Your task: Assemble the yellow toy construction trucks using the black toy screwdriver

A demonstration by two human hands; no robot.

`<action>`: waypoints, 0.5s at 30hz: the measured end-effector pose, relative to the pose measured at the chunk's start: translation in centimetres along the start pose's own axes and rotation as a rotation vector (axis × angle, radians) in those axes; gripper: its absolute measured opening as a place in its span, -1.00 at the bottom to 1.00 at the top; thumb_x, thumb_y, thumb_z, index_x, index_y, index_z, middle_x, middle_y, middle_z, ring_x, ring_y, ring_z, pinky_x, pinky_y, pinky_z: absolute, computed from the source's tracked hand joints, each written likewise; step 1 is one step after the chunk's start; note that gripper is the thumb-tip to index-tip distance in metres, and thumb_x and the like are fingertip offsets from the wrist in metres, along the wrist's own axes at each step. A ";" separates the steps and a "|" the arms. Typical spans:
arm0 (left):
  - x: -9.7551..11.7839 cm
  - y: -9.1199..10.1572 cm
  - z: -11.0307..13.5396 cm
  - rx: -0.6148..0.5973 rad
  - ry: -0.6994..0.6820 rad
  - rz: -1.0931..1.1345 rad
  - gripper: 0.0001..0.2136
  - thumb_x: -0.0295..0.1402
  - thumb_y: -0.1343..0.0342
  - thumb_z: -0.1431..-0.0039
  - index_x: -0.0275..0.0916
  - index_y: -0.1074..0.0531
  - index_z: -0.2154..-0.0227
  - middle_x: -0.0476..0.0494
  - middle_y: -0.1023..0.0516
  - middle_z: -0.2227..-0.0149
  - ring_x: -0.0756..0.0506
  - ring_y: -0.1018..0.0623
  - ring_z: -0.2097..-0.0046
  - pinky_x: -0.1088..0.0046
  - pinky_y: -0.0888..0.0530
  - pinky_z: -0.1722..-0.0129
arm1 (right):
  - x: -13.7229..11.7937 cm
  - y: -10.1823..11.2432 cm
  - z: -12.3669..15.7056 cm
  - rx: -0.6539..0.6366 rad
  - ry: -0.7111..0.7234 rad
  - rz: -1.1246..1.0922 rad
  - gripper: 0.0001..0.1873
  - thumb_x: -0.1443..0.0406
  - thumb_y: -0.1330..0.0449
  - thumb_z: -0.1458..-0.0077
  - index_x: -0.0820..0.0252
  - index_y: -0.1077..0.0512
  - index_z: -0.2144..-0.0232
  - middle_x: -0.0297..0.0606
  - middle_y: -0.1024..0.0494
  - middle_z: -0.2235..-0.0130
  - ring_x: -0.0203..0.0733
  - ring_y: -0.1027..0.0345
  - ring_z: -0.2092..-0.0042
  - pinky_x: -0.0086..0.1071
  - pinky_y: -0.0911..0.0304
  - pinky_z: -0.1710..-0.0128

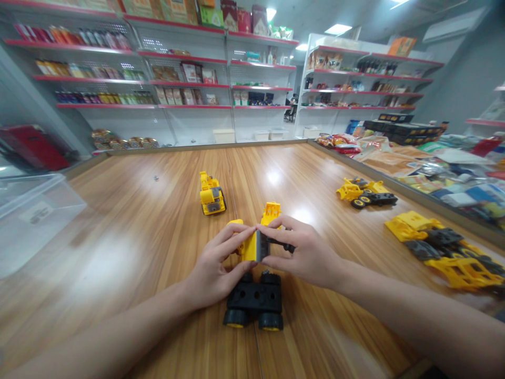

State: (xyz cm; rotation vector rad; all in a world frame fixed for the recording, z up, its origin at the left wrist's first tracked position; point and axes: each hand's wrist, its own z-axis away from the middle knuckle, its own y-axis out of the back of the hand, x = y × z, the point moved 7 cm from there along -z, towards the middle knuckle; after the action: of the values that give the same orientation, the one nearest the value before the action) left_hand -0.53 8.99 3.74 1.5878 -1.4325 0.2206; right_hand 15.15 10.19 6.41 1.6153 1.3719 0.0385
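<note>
Pinched between the fingers of my left hand [219, 263] is a yellow plastic toy-vehicle part [249, 249]. My right hand [303, 247] grips a dark grey toy part [262, 246] that meets the yellow one edge to edge. A black rod-like piece [282, 243] shows by the right fingers; whether it is held or lies behind them I cannot tell. Just below both hands, a black wheeled toy chassis [254, 297] sits on the table. Another yellow piece [272, 210] stands behind my right fingers, and a rounded yellow piece [235, 223] is partly covered by my left hand.
A yellow toy construction vehicle [213, 195] stands farther back on the wooden table [138, 252]. To the right lie a small group of toy parts [366, 193] and a larger pile [445, 247]. A clear plastic bin [35, 216] is at left; bagged goods [426, 163] fill the right side.
</note>
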 end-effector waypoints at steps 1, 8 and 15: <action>0.0 0.0 0.1 0.005 0.013 -0.002 -0.46 -0.48 -0.14 -0.16 -0.10 -0.23 -0.21 -0.25 -0.31 -0.10 -0.17 -0.38 -0.12 0.34 -0.48 0.00 | 0.0 0.1 0.0 0.004 -0.004 0.001 -0.45 0.27 -0.35 -0.01 0.16 -0.41 -0.08 -0.16 -0.45 0.06 -0.16 -0.38 0.04 -0.26 -0.31 -0.02; 0.3 0.1 0.3 0.010 0.060 -0.001 -0.44 -0.47 -0.16 -0.13 -0.08 -0.23 -0.20 -0.24 -0.28 -0.14 -0.17 -0.40 -0.10 0.46 -0.50 0.17 | 0.0 0.1 -0.1 -0.001 -0.010 0.011 -0.48 0.25 -0.36 -0.01 0.22 -0.43 -0.04 -0.17 -0.46 0.09 -0.17 -0.39 0.06 -0.28 -0.33 -0.01; -0.9 0.0 0.0 0.066 0.101 0.158 -0.50 -0.43 -0.17 -0.14 -0.13 -0.27 -0.15 -0.27 -0.29 -0.13 -0.22 -0.39 -0.14 0.24 -0.43 -0.09 | -0.9 0.1 0.0 0.012 0.061 0.037 -0.53 0.35 -0.28 -0.07 0.15 -0.41 -0.06 -0.14 -0.38 0.01 -0.17 -0.35 0.00 -0.30 -0.32 -0.01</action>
State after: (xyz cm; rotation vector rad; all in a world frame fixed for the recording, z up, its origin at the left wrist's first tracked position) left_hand -0.78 9.55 3.11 1.4949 -1.4852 0.4388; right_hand 14.94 9.53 6.93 1.6620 1.3909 0.1028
